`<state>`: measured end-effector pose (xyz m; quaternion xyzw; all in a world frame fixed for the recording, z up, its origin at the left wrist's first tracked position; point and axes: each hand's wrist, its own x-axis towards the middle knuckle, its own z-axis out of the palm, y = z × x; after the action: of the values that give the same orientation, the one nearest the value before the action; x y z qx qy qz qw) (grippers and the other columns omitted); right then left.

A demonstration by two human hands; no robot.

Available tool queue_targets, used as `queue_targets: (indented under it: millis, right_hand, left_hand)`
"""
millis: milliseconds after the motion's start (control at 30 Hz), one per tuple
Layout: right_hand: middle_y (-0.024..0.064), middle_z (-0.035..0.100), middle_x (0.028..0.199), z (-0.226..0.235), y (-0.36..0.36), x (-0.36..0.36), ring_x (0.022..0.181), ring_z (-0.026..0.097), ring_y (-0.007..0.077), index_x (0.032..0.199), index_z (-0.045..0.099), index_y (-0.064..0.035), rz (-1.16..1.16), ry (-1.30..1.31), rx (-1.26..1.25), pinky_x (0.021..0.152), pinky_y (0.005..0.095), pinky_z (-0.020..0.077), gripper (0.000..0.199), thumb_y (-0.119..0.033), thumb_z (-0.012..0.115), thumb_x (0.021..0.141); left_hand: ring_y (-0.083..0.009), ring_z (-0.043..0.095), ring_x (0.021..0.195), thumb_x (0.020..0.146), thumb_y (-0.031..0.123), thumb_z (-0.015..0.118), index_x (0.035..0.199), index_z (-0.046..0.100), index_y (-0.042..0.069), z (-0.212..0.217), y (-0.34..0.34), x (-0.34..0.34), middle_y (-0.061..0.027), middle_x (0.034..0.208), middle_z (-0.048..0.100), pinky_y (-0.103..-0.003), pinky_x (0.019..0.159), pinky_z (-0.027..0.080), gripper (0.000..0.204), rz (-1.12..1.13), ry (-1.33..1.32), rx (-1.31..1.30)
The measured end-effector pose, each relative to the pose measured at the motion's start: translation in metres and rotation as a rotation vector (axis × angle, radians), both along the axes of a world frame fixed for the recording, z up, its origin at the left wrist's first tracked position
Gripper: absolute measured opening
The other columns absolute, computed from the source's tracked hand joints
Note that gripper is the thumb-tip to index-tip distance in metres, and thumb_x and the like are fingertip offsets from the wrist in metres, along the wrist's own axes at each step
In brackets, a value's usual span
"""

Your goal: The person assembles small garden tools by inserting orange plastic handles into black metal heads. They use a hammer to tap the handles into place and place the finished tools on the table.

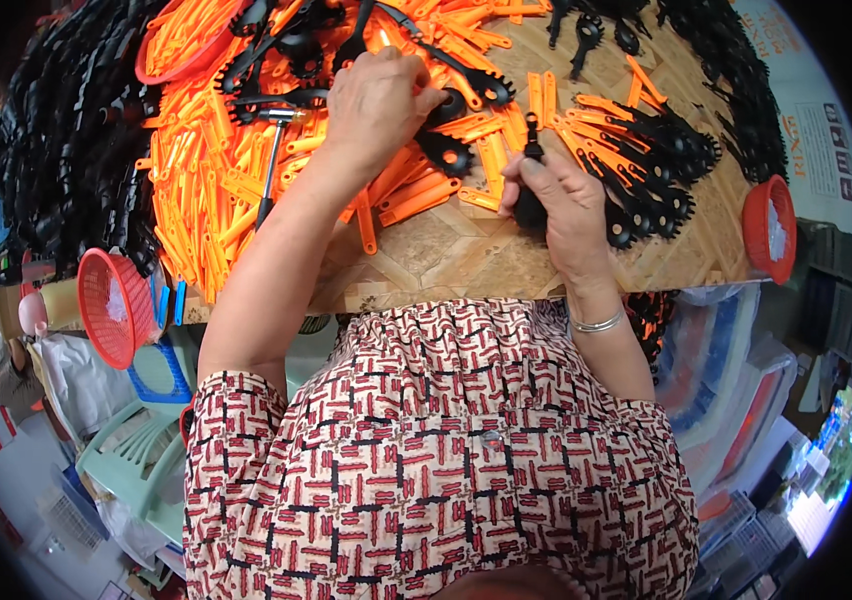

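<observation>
The bench (446,250) shows a tan woven pattern, the plastic strips (201,190) are orange, the toothed parts (646,190) black, the baskets (111,305) red, and the garment (436,450) cream with a red-and-black basketweave print.

Left hand (378,100) reaching into heap of orange plastic handle strips (208,175), fingers (424,100) closed on black toothed plastic spoon head (446,152). Right hand (556,200) gripping black-handled screwdriver (530,180) upright over woven bamboo worktop (446,255). Steel-headed hammer (272,165) lying among strips. Red plastic basket (114,305) at left edge.
</observation>
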<state>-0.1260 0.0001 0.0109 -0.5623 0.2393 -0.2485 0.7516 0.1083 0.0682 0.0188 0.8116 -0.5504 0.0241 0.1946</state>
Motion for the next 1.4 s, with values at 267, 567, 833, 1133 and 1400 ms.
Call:
queue_targets:
  millis: [267, 567, 833, 1133, 1400]
  right_hand:
    - [-0.0011, 0.062, 0.07, 0.004, -0.007, -0.001, 0.061, 0.057, 0.0047, 0.109, 0.073, 0.0026, 0.094, 0.112, 0.015, 0.056, 0.0206, 0.0475, 0.027, -0.021, 0.06, 0.106]
    - [-0.0041, 0.06, 0.062, 0.008, -0.006, 0.001, 0.053, 0.054, 0.0019, 0.101, 0.076, 0.0001, 0.278, 0.183, -0.042, 0.049, 0.019, 0.0448, 0.025, -0.021, 0.063, 0.104]
    - [-0.0045, 0.059, 0.061, 0.018, -0.002, 0.001, 0.051, 0.053, 0.0016, 0.093, 0.074, -0.0023, 0.409, 0.241, -0.075, 0.047, 0.0198, 0.0421, 0.021, -0.018, 0.065, 0.102]
    - [-0.0035, 0.057, 0.058, 0.021, -0.002, -0.002, 0.051, 0.054, 0.0036, 0.099, 0.076, -0.0022, 0.532, 0.22, -0.106, 0.047, 0.0228, 0.0398, 0.016, -0.015, 0.066, 0.1]
    - [0.0135, 0.059, 0.065, 0.018, 0.027, -0.009, 0.059, 0.062, 0.0349, 0.11, 0.071, -0.0059, 0.425, 0.263, -1.298, 0.057, 0.0456, 0.0466, 0.022, -0.014, 0.07, 0.09]
  left_hand:
    - [-0.018, 0.066, 0.078, 0.101, 0.016, 0.067, 0.11, 0.067, 0.001, 0.028, 0.034, -0.023, -0.0071, 0.084, 0.067, -0.03, 0.074, 0.052, 0.018, -0.093, 0.845, -0.437]
    - [-0.0192, 0.061, 0.082, 0.092, 0.006, 0.073, 0.115, 0.075, 0.006, 0.042, 0.066, -0.04, -0.0067, 0.092, 0.063, -0.031, 0.07, 0.048, 0.023, -0.372, 0.406, -0.224]
    - [-0.026, 0.062, 0.083, 0.081, 0.008, 0.08, 0.105, 0.075, 0.009, 0.044, 0.074, -0.043, -0.0063, 0.089, 0.062, -0.038, 0.074, 0.049, 0.025, -0.536, 0.245, -0.29]
    - [-0.026, 0.058, 0.078, 0.077, 0.003, 0.08, 0.107, 0.076, 0.008, 0.051, 0.082, -0.05, -0.0067, 0.085, 0.058, -0.038, 0.068, 0.047, 0.031, -0.569, 0.136, -0.248]
    - [-0.0294, 0.062, 0.088, 0.08, 0.01, 0.079, 0.105, 0.073, 0.008, -0.007, 0.12, -0.064, -0.0091, 0.09, 0.059, -0.039, 0.077, 0.05, 0.025, -0.428, 0.27, -0.177]
